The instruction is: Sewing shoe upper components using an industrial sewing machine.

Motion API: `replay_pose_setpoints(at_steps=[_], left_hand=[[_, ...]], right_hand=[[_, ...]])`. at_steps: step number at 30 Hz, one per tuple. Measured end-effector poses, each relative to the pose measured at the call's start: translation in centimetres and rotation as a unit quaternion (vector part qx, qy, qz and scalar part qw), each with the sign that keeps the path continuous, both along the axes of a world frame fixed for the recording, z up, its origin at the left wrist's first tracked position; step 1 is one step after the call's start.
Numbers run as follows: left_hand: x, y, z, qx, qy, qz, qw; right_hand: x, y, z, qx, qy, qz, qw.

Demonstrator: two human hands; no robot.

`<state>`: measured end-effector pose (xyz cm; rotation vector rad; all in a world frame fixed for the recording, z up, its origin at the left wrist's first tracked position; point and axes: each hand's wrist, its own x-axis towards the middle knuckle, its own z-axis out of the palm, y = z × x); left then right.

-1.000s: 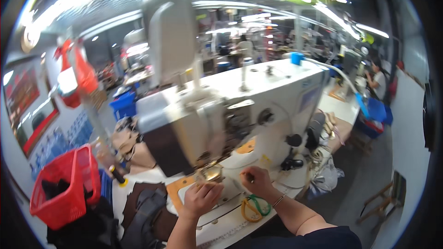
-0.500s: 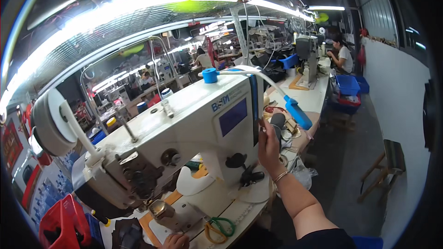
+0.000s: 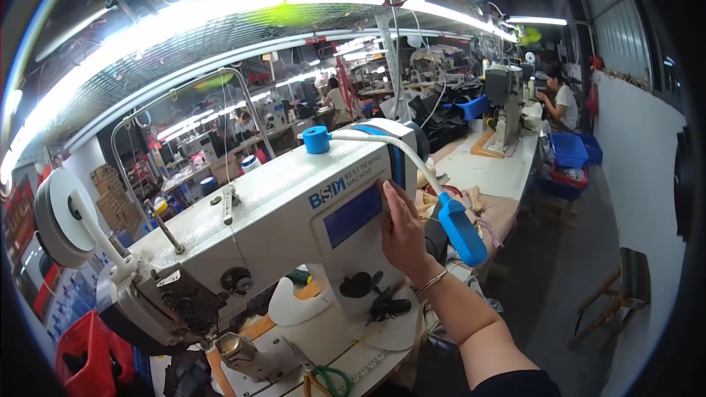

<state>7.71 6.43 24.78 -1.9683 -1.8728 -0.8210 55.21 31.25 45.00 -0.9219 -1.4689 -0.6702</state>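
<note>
A large white industrial sewing machine [image 3: 279, 209] fills the middle of the view. My right hand [image 3: 403, 239] lies against its upright end, fingers stretched out, with the fingertips at the right edge of the dark display panel [image 3: 353, 215]. Nothing is in that hand. A lamp with a blue head [image 3: 462, 235] hangs on a bent white neck just right of it. Scissors with green and yellow handles [image 3: 327, 378] lie on the machine's bed at the lower edge. My left hand is out of view.
A red bin [image 3: 92, 360] stands at the lower left. Along the right run a worktable [image 3: 489, 169] with another sewing machine, stacked blue crates [image 3: 570, 148] and a wooden stool [image 3: 625, 283]. A person [image 3: 562, 99] sits at the far right; others work farther back.
The view has shifted, and the machine appears lower and further left. My right hand has moved from the machine's side edge onto the display panel's edge. My left hand has left the view.
</note>
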Motion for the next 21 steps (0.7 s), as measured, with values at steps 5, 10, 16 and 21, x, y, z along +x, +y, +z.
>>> replay_pose_setpoints(at_steps=[5,10,16,21], left_hand=[[-1.8,0.8,-4.0,0.131,0.068,0.079,0.986],[-1.6,1.1,-4.4,0.157,0.077,0.102,0.979],[-1.7,0.8,-4.6,0.148,0.097,0.122,0.977],[-1.4,1.1,-4.3,0.165,0.098,0.109,0.975]], right_hand=[[0.3,-0.6,0.2,-0.012,-0.054,-0.057,0.997],[1.3,-0.3,-1.5,-0.017,0.013,0.063,0.998],[0.2,-1.6,-3.5,-0.087,0.043,0.065,0.993],[-0.8,-1.0,-3.8,-0.068,0.009,0.048,0.996]])
